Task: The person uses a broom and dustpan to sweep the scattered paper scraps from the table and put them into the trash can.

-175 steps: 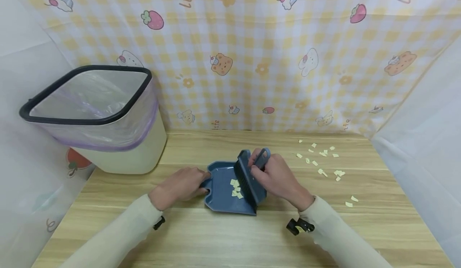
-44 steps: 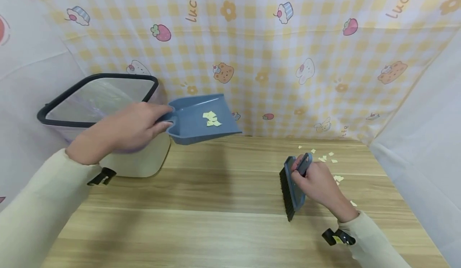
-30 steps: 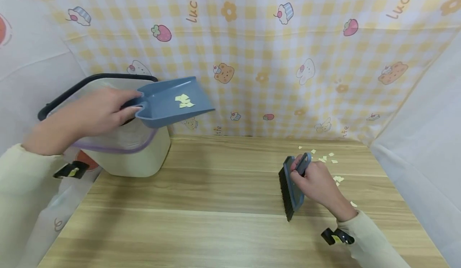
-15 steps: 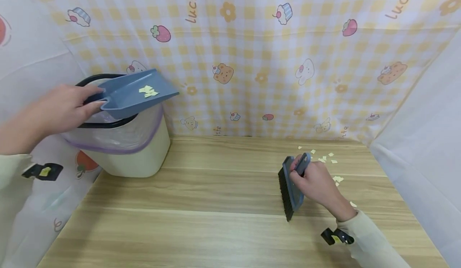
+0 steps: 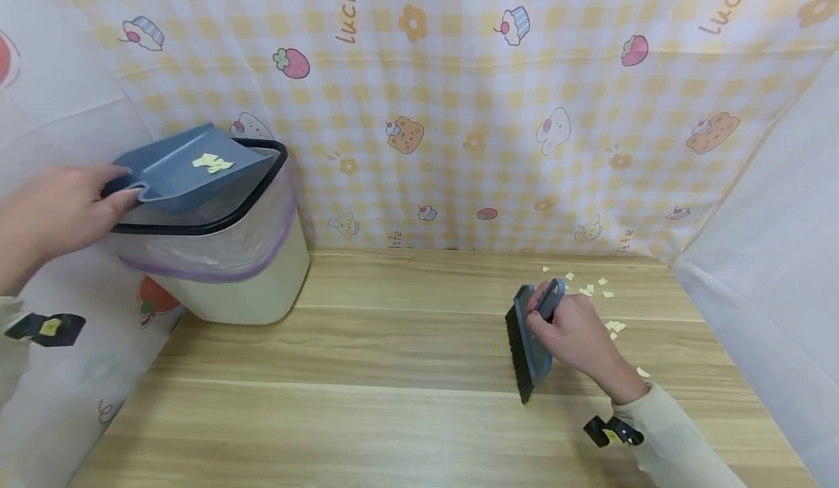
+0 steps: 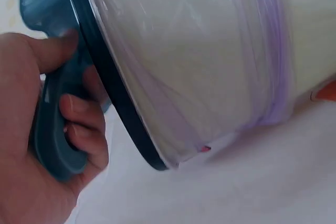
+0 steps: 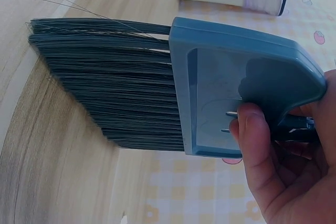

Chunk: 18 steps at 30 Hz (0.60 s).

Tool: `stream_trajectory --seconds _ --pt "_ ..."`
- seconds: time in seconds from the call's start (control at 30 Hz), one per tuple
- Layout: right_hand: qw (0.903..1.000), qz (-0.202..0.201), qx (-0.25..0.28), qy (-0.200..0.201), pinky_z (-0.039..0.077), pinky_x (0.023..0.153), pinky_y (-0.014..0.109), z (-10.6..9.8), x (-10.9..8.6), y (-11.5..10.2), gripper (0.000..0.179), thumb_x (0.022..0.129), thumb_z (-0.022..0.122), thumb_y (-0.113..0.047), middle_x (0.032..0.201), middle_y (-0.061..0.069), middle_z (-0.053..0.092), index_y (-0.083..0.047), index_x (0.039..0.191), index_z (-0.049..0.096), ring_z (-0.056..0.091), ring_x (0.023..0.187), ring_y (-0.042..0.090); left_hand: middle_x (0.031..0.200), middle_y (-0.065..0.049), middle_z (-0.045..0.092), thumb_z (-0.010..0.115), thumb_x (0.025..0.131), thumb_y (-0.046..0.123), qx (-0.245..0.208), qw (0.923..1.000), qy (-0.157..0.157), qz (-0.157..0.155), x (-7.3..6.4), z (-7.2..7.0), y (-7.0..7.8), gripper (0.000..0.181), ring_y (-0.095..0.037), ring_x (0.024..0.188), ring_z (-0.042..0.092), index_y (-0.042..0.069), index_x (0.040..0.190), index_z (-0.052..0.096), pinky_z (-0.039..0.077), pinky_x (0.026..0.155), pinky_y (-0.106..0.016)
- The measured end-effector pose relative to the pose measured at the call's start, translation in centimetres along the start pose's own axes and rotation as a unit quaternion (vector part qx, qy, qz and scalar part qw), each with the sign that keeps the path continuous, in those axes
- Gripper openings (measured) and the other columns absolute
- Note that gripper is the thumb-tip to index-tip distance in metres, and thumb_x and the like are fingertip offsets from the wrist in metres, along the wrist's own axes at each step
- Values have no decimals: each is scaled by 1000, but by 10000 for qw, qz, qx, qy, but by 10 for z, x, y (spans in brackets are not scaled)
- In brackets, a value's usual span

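At the far left of the frame a cream sleeve with a black strap leads up to the left hand, which enters at the left edge; its fingers are curled round the handle of a blue dustpan, and the left wrist view shows fingertips wrapped about the looped grip; the dustpan is in the upper left, above the opening of a cream bin, its flat front edge towards the right side of the black rim; whether pan and rim touch I cannot tell; a small cluster of pale yellow scraps lies on the pan; a clear liner with a purple band hangs over the outside of the bin.

Across the top and middle runs a yellow-and-white checked cloth printed with cakes, strawberries and bears; below it spreads the wood-grain bench; right of centre stands a blue brush, dark bristles facing left, gripped by the right hand, with the thumb laid on its back in the right wrist view; more pale pieces are scattered behind and to the right of that hand; a white sheet borders the right edge.
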State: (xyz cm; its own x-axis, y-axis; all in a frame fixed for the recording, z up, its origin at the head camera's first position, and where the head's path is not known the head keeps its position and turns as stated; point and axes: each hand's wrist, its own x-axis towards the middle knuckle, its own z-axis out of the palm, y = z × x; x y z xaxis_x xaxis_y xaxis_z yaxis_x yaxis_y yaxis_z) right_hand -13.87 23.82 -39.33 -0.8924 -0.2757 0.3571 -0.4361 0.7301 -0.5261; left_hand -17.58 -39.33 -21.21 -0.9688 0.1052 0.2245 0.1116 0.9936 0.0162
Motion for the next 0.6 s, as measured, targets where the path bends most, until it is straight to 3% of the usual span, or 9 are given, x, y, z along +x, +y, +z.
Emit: stream_trajectory --seconds 0.07,0.17,0.3,0.5,0.6 --pt "10000 -15 13 8 44 50 27 0 0 0 15 94 64 0 66 -12 56 -14 92 68 50 53 3 79 -22 46 51 113 9 14 9997 42 -232 -3 0 -1 29 -46 79 50 -19 107 50 41 67 -51" --pt "10000 -39 34 15 44 49 27 1 0 0 15 94 64 1 65 -12 56 -14 92 69 49 52 3 93 -37 48 50 112 9 109 9984 -10 -552 -6 2 -3 35 -54 90 48 -25 121 49 48 79 -64" --pt "10000 -24 58 -3 43 48 27 1 0 0 14 94 65 0 64 -12 56 -13 92 69 49 51 3 103 -44 48 51 110 9 507 9962 24 -709 -6 5 -5 41 -57 95 48 -27 128 44 50 87 -71" --pt "9999 5 105 -23 44 48 27 1 -1 0 14 94 65 0 64 -12 56 -13 92 69 50 51 3 106 -48 54 62 103 8 1051 9916 537 -526 -8 8 -4 45 -52 84 53 -27 125 47 55 81 -66" --pt "9999 -15 101 -28 44 48 27 1 -1 0 15 94 64 1 64 -12 56 -14 91 68 50 51 3 89 -40 56 67 96 4 1101 9883 1036 -188 -9 10 -1 38 -45 73 52 -25 114 52 54 68 -59"
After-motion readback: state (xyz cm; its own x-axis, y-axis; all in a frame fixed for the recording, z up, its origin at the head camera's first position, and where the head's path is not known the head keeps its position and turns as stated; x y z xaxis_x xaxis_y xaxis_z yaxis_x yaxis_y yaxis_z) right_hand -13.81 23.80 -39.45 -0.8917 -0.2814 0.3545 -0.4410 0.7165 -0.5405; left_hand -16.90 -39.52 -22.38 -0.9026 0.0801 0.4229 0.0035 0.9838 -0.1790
